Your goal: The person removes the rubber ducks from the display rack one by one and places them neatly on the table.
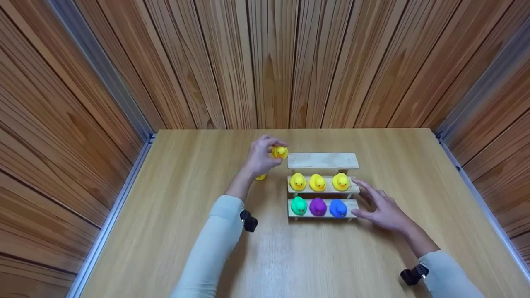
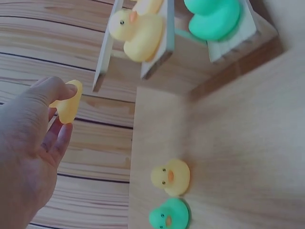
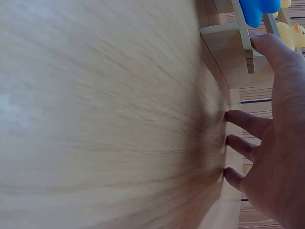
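Observation:
My left hand (image 1: 261,156) pinches a yellow rubber duck (image 1: 280,152) between thumb and fingers, in the air just left of the top step of a wooden three-step stand (image 1: 323,160). That top step bears nothing. Three yellow ducks (image 1: 317,182) sit on the middle step. Along the lowest step are a green duck (image 1: 299,205), a purple duck (image 1: 318,207) and a blue duck (image 1: 338,208). At the stand's right end, my right hand (image 1: 383,209) has its fingers spread, the thumb against the lowest step's end; other fingertips touch the table in the right wrist view.
On the table left of the stand, the left wrist view has another yellow duck (image 2: 172,177) and a green duck (image 2: 170,214) side by side. Plank-patterned walls (image 1: 273,62) close off the back and sides. Metal rails (image 1: 112,215) run along the table (image 1: 174,231).

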`<action>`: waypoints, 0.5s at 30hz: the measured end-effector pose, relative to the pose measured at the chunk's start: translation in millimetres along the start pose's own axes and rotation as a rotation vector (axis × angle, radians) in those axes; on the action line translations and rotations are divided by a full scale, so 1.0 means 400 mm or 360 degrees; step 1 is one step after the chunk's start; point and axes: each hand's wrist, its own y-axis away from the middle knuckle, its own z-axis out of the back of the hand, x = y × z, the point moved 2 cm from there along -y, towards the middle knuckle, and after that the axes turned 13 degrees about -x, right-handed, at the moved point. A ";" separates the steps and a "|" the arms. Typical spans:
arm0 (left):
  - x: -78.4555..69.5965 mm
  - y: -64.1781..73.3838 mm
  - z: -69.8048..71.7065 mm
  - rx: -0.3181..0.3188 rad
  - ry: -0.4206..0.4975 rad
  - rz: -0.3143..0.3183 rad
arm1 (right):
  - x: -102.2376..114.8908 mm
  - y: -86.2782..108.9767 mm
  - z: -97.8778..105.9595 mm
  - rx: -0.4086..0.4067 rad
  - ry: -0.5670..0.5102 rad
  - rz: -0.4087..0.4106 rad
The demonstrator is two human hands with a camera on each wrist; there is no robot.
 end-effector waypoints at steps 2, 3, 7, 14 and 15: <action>0.011 0.002 0.008 -0.0007 0.0009 0.0009 | 0.001 0.000 0.000 0.0001 -0.0005 -0.0003; 0.016 0.003 0.012 -0.0010 0.0013 0.0008 | 0.001 0.000 0.000 0.0004 -0.0008 -0.0004; 0.033 0.006 0.030 -0.0012 0.0021 0.0021 | 0.001 0.001 0.000 0.0009 -0.0018 -0.0014; 0.062 0.015 0.064 -0.0030 0.0004 0.0076 | 0.001 0.003 0.002 0.0008 -0.0019 -0.0009; 0.067 0.017 0.068 -0.0035 -0.0003 0.0087 | 0.001 0.002 0.002 0.0007 -0.0018 -0.0005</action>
